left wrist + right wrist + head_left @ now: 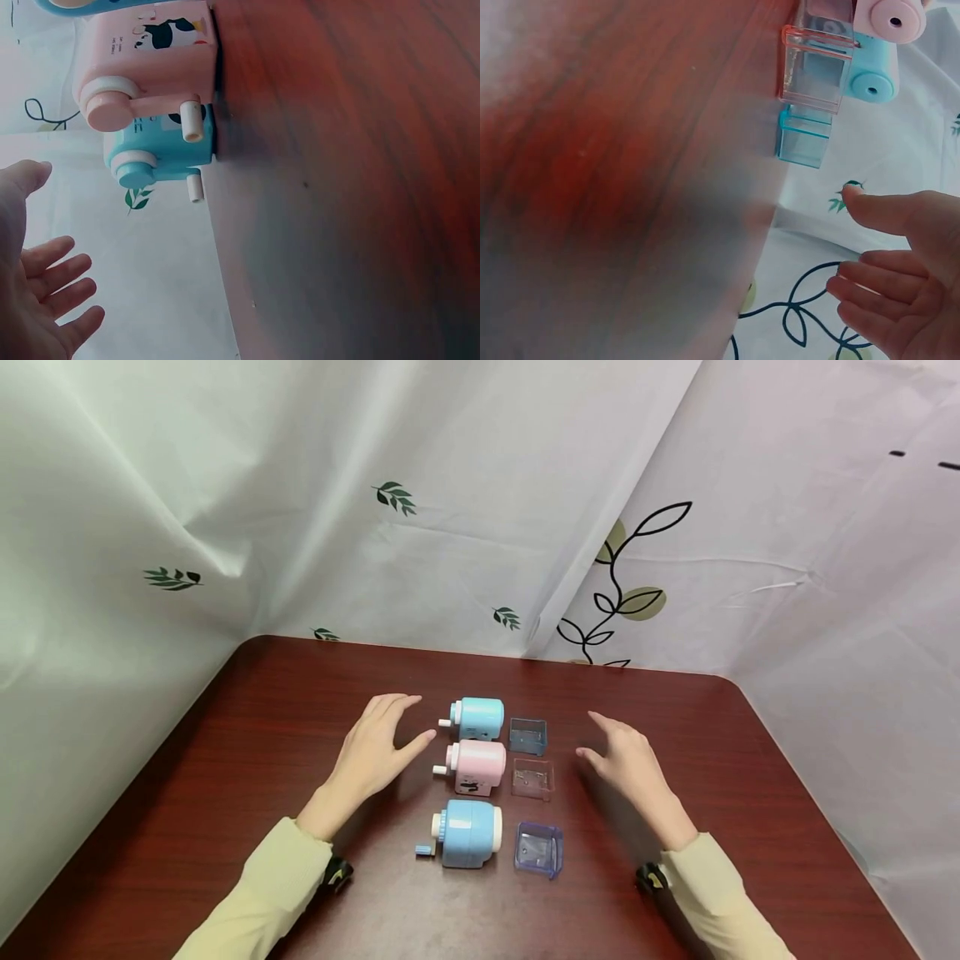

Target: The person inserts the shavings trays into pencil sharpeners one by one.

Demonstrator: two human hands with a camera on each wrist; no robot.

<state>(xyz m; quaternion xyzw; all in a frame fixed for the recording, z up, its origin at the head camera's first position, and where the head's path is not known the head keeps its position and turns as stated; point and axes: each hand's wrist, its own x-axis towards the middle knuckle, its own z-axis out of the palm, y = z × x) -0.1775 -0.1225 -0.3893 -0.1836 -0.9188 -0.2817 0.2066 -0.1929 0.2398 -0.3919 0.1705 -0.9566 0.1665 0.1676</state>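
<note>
Three crank pencil sharpeners stand in a column on the table: a turquoise sharpener (482, 718) at the back, a pink sharpener (482, 766) in the middle, a blue sharpener (468, 835) in front. Their cranks point left. Right of each lies its clear shavings drawer: a teal drawer (528, 737), a reddish drawer (532, 778) and a purple drawer (538, 849). My left hand (375, 747) hovers left of the turquoise and pink sharpeners, fingers spread, holding nothing. My right hand (624, 756), also holding nothing, hangs right of the drawers with thumb and fingers apart.
The dark red wooden table (225, 760) has rounded back corners. White curtains (315, 510) with leaf prints hang behind it and along both sides. A black wrist strap (337, 872) shows below the left sleeve, another strap (651, 877) by the right one.
</note>
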